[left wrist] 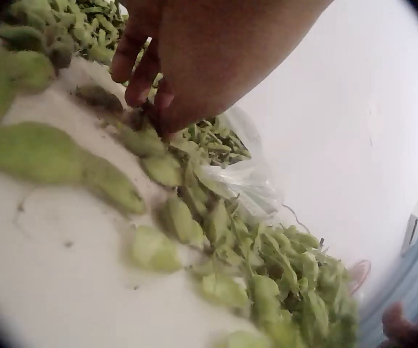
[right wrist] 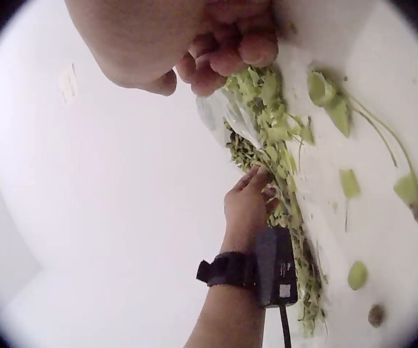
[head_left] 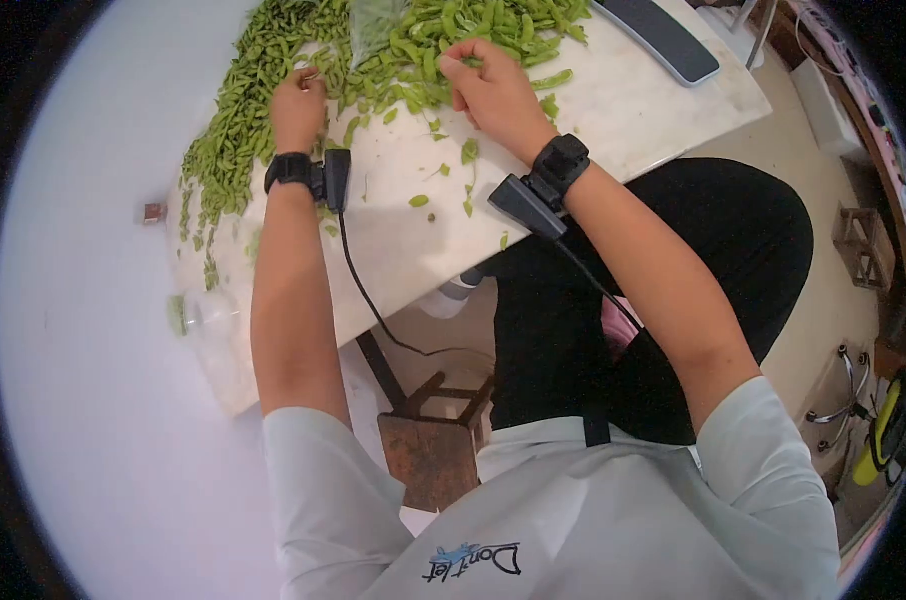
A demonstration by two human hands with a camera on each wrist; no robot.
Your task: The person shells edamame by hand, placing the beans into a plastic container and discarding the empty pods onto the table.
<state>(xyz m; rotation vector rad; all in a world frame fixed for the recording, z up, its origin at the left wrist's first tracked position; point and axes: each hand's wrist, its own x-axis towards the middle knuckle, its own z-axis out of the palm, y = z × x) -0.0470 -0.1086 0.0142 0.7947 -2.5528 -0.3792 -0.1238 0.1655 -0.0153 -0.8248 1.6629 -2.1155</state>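
Green edamame pods [head_left: 263, 90] lie in a long heap across the far and left parts of the pale table. My left hand [head_left: 298, 112] is at the edge of this heap. In the left wrist view its thumb and forefinger come together low among the pods [left wrist: 162, 168], pinching at one that the hand partly hides. My right hand [head_left: 495, 95] hovers by the brighter, larger pods [head_left: 488, 30], fingers loosely curled. Nothing shows between its fingers in the right wrist view, where the thumb stands apart from the fingertips.
A clear plastic bag [head_left: 375, 30] lies amid the heap. Loose pods and leaf scraps [head_left: 419, 201] are scattered on the table [head_left: 593, 140] near its front edge. A dark flat device [head_left: 663, 38] sits at the far right. Below is a wooden stool [head_left: 428, 455]. Cables [head_left: 358, 280] trail from both wrist cameras.
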